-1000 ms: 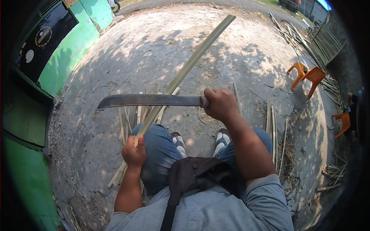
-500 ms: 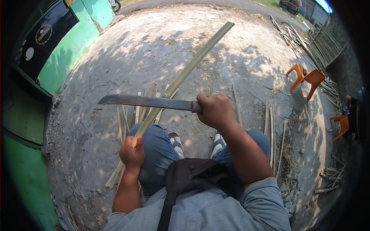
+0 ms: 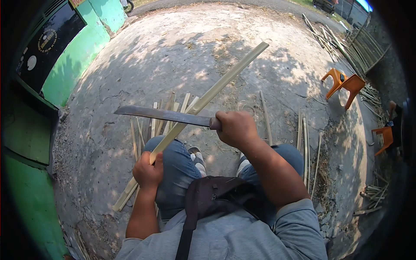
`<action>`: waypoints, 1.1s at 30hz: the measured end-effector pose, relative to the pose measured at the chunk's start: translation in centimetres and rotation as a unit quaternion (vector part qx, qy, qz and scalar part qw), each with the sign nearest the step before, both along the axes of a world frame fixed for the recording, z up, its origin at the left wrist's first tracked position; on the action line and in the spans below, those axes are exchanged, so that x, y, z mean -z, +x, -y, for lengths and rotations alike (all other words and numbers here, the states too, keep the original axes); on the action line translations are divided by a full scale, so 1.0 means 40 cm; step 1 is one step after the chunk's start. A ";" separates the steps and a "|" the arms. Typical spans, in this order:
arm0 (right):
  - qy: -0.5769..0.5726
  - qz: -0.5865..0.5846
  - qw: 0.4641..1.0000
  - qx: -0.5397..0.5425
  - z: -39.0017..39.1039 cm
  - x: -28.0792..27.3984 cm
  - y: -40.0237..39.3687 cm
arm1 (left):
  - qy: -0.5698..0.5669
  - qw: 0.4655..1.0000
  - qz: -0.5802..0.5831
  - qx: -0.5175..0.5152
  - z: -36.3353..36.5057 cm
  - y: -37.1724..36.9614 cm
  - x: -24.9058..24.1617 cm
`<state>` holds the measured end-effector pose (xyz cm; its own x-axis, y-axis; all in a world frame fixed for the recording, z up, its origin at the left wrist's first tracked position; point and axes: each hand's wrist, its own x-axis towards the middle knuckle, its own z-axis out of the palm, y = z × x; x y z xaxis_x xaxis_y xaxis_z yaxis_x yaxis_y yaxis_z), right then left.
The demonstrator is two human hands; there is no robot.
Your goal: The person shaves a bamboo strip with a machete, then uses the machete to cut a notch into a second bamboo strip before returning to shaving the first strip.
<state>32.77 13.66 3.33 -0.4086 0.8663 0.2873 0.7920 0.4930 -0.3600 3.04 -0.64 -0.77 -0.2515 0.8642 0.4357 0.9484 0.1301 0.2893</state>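
Note:
My left hand (image 3: 147, 170) is closed around the lower part of a long bamboo strip (image 3: 227, 79), which slants up and away to the right, its short end sticking out below the hand. In my right hand (image 3: 237, 129) is the handle of a machete (image 3: 167, 114). Its long blade points left and lies across the strip, a good way above my left hand. A pale sliver stands up from the strip just beyond the blade. Where exactly the edge meets the bamboo is hard to make out.
Several bamboo strips (image 3: 265, 117) lie on the concrete ground (image 3: 143, 82) around my legs. Orange plastic stools (image 3: 354, 83) stand at the right, near piled bamboo (image 3: 333, 45). A green wall (image 3: 82, 60) runs along the left. A black bag (image 3: 208, 195) sits on my lap.
The bamboo strip's far end has dropped lower and slightly right. My right hand and the machete have shifted slightly, the hand a little to the left. My left hand keeps its hold.

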 end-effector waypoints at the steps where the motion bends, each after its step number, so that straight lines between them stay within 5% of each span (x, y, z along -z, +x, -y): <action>1: 0.028 0.007 0.999 -0.033 0.004 0.013 -0.018 | 0.007 1.000 -0.004 0.004 0.001 -0.002 0.002; 4: 0.046 0.004 0.997 -0.060 -0.007 0.019 -0.024 | 0.019 1.000 -0.007 0.008 0.005 -0.011 0.010; 11: 0.020 -0.035 0.997 0.061 -0.071 0.017 0.045 | 0.002 1.000 0.018 -0.012 0.001 -0.003 0.003; 21: 0.048 0.019 0.998 -0.031 -0.019 0.010 -0.031 | 0.014 1.000 0.026 -0.006 0.005 -0.008 0.014; 28: -0.020 -0.081 0.986 0.144 -0.118 0.027 0.059 | 0.015 1.000 0.012 -0.006 0.006 -0.004 0.006; 33: -0.035 0.000 0.994 0.108 -0.066 0.014 0.048 | 0.005 1.000 -0.014 -0.005 0.002 0.008 -0.006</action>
